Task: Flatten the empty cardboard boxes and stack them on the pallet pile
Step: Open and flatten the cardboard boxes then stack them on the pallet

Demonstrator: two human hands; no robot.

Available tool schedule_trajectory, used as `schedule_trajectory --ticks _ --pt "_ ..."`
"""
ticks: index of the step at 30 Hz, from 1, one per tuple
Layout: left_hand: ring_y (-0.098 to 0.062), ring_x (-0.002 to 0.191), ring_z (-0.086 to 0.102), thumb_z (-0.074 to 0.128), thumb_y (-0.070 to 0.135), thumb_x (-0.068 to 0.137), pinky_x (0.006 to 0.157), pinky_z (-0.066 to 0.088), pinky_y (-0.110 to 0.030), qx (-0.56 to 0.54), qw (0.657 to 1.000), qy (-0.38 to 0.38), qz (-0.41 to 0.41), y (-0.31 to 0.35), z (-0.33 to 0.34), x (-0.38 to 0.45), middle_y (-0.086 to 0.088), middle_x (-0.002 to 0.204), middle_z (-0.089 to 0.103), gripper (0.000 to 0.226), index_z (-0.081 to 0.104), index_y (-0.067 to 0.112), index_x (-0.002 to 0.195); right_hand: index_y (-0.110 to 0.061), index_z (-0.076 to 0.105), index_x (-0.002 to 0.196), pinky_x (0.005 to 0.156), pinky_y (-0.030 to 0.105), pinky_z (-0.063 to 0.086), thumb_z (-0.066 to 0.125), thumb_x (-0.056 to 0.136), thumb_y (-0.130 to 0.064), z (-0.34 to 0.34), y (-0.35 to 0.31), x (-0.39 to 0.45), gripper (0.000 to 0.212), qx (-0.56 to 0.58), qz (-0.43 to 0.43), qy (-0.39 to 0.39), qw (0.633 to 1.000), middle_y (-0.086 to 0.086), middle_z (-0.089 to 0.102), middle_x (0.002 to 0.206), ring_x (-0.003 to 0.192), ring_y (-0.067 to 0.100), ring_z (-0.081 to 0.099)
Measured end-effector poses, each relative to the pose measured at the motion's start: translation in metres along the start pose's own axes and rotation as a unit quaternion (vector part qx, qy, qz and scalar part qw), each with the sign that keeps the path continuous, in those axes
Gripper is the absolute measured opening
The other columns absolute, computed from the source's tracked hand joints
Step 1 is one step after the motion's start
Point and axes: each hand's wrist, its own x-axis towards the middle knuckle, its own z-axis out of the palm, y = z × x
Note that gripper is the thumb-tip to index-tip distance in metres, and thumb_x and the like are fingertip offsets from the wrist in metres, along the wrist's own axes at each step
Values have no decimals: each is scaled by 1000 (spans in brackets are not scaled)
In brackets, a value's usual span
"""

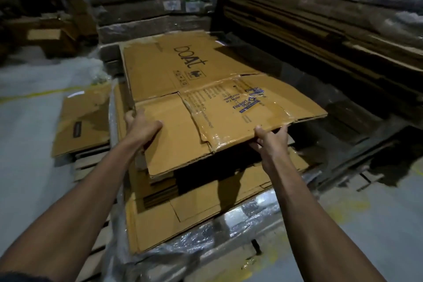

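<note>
Head view. Landmark: the pallet pile (206, 208) of flattened cartons, centre frame, shrink film under its near edge.

Flattened Flipkart box (219, 121) is held above the near part of the pile, its far end over the big "boat" carton (164, 64) that tops the pile's far half. Near end is raised; dark gap and shadow beneath it.

Left hand (142, 128): grips the box's left near edge, thumb on top, fingers curled round the side and under. Right hand (270, 142): pinches the near right edge, thumb on top, fingers beneath the board. Both clamped on the box.

Step in hand, by my reading: laying this sheet on the pile. To do it well, lower it level, slide it toward the boat carton until the edges line up with the sheets below, then draw the fingers out sideways so they are not trapped. The taped centre seam is buckled; press it flat once down.

Edges and room: right of the pile, a dark wall of stacked boards (332, 36) stands near; the box's right corner overhangs toward it, little slack there. Behind the pile, wrapped stacks (151, 11) close it off. Left of the pile, another flattened carton (84, 119) lies lower, beyond it open floor (27, 144).
</note>
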Motion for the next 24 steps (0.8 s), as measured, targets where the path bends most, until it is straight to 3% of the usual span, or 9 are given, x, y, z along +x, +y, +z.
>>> schedule_trajectory --ticks 2,5,8,10,12,14,17,21,24 --pt "-38 148 17 58 50 94 118 23 -47 97 994 -37 35 5 7 -13 -10 164 4 73 28 21 155 -20 30 147 63 33 62 69 91 -8 2 4 19 69 -64 2 -4 998 8 60 125 106 27 65" --pt "-39 151 5 30 82 86 120 11 -58 277 944 -95 155 0 23 -36 -10 166 9 88 27 27 155 -14 48 124 76 43 60 78 83 -38 4 11 28 57 -266 -26 59 962 7 64 117 92 22 68" --pt "-31 152 -10 9 88 81 122 -3 -53 396 881 -137 219 1 43 -55 -4 167 -6 97 5 30 159 -11 37 136 80 36 44 75 80 -54 -1 17 27 80 -438 -108 114 885 9 46 131 107 21 48" --pt "-26 152 -13 -5 87 75 122 -6 -48 436 857 -118 249 -3 53 -58 -3 166 -14 101 -8 29 157 -12 26 148 99 42 41 69 83 -59 -7 21 25 91 -515 -191 102 829 18 28 148 130 31 36" --pt "-26 152 -12 -13 84 72 123 -4 -45 449 848 -98 264 -10 57 -53 -4 165 -15 101 -14 28 155 -22 23 153 118 52 21 59 88 -63 -16 28 27 86 -581 -237 34 777 22 11 156 145 37 14" --pt "-26 153 -9 -14 83 73 123 -1 -44 456 844 -82 271 -13 59 -47 -4 166 -14 99 -15 28 155 -29 26 155 121 53 2 48 89 -69 -28 36 34 80 -631 -256 -3 733 22 5 160 150 37 -3" --pt "-27 153 -5 -5 80 83 122 1 -44 467 835 -71 280 -11 60 -40 -6 166 -9 92 -11 26 157 -35 36 152 120 54 -8 41 92 -68 -26 30 48 69 -654 -299 14 695 18 2 162 151 34 -10" --pt "-28 153 0 6 75 90 123 5 -44 460 845 -54 267 -8 56 -21 -6 167 -3 85 -6 26 158 -34 35 151 119 53 -9 38 97 -63 -2 11 71 61 -701 -295 -31 649 10 6 166 153 31 -6" --pt "-29 153 1 8 74 91 123 5 -45 458 850 -52 256 -9 55 -3 -6 167 -3 83 -5 27 159 -32 35 150 122 55 0 37 98 -63 11 5 86 61 -716 -289 -64 632 10 14 165 153 32 2"
